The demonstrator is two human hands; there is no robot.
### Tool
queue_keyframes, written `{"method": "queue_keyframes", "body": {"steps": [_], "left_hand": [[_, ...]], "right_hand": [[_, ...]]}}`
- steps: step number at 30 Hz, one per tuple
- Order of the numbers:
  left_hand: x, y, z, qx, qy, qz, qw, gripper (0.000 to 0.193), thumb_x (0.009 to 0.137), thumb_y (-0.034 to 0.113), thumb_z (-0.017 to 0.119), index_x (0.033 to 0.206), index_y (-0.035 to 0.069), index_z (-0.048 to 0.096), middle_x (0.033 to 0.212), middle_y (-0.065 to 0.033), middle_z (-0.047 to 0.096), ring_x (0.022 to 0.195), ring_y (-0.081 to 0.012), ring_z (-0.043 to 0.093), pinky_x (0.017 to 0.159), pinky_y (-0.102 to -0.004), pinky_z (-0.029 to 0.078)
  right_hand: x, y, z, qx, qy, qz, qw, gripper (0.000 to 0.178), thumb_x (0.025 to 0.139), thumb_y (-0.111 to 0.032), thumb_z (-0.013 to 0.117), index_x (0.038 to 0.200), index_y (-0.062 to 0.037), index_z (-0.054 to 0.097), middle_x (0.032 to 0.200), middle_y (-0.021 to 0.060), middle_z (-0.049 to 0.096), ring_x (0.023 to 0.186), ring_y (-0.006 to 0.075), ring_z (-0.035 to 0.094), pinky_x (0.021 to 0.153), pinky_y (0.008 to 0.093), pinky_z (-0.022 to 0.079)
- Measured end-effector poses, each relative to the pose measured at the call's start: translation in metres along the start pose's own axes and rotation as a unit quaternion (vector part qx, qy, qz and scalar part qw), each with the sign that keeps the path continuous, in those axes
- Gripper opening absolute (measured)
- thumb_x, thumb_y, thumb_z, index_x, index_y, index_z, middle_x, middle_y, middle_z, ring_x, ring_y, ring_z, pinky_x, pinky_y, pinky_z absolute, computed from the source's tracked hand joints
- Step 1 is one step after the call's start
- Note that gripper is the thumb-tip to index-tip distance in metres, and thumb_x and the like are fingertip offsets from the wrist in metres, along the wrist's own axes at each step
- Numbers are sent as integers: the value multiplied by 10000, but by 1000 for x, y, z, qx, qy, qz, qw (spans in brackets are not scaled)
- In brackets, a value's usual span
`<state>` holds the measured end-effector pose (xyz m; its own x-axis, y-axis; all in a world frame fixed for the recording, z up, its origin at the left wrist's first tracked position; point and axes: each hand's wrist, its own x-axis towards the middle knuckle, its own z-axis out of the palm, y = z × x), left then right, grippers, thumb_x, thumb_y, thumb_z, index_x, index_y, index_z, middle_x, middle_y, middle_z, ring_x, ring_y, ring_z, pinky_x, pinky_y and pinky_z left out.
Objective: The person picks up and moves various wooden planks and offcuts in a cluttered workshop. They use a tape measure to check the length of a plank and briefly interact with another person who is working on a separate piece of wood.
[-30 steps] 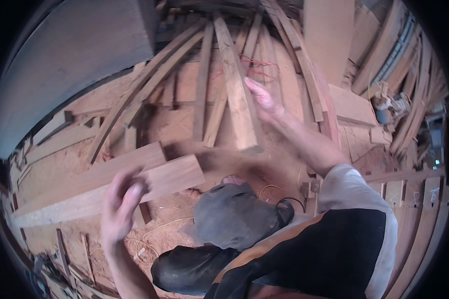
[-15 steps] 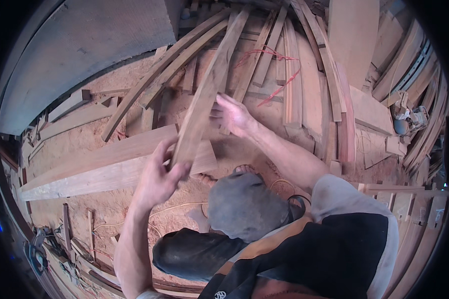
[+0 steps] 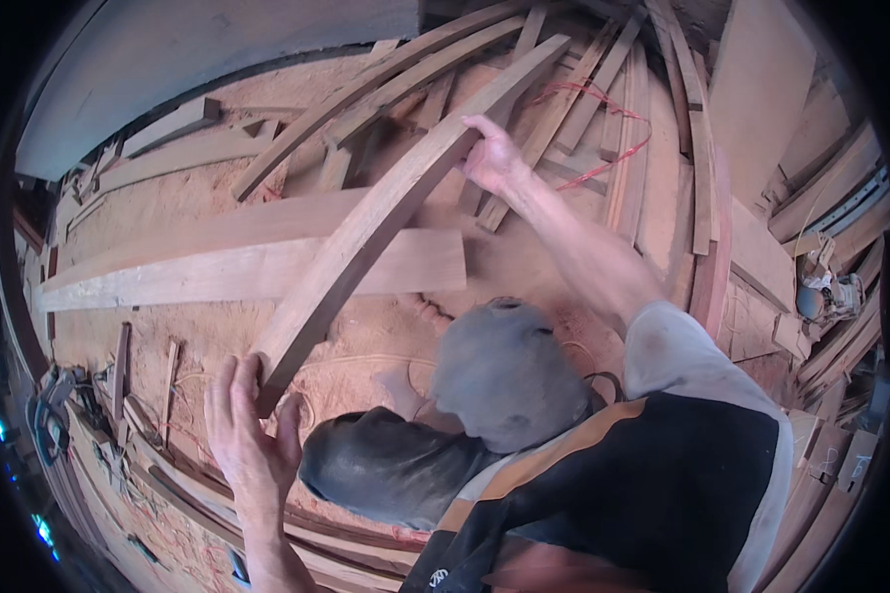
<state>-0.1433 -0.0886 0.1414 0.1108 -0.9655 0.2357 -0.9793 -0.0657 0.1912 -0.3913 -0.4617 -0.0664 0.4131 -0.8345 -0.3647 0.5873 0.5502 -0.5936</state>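
A long, squared wooden beam (image 3: 396, 188) slants across in front of me, its near end low at the left and its far end raised toward the top. My right hand (image 3: 491, 158) grips it from the right side past its middle, thumb up along the edge. At the near end, my left hand (image 3: 250, 430) curls its fingers and thumb around the beam's tip. Beneath the beam lies a thick, wide timber (image 3: 218, 274) on the dusty ground, partly covered by it.
Several curved and straight wood strips (image 3: 366, 104) lie beyond the beam. Red string (image 3: 613, 104) crosses the pieces at the upper right. A large pale panel (image 3: 218, 49) fills the upper left. A cable and tools (image 3: 49, 405) sit at the left edge; stacked boards (image 3: 821, 484) stand at the right.
The beam has swung, its near end moving down and left and its far end right. My left hand went with the near end; my right hand moved up and now grips the beam.
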Motion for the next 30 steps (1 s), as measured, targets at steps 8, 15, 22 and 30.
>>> {"method": "queue_keyframes", "body": {"steps": [8,15,22,30], "left_hand": [[-22,11,-71,-7,128,83,988,488,837,20,795,1299,-14,639,1343,-271,605,1188,-425,636,1002,-474,522],[-33,32,-81,-22,247,248,937,684,812,166,885,1422,130,577,1203,-137,660,1061,-369,674,744,-423,583],[-35,37,-76,-77,232,245,938,627,786,123,895,1350,92,622,1204,-120,656,1079,-353,672,772,-382,601],[-21,10,-91,26,19,88,996,467,856,99,811,1279,-12,649,1382,-220,599,1238,-366,603,993,-429,527]], "right_hand": [[-44,-15,32,99,-131,-43,985,499,917,-270,612,1311,24,533,1324,193,648,1254,269,613,1030,397,517],[-74,-50,22,68,-178,-57,980,628,894,-322,630,1393,37,503,1445,189,564,1312,281,573,1136,410,449],[-66,-47,11,32,-205,-51,977,567,930,-340,624,1374,6,554,1503,200,527,1338,292,559,1152,422,443],[-56,-23,17,-35,-114,-3,993,624,896,-297,676,1390,63,548,1418,201,604,1318,286,576,1221,434,379]]}}
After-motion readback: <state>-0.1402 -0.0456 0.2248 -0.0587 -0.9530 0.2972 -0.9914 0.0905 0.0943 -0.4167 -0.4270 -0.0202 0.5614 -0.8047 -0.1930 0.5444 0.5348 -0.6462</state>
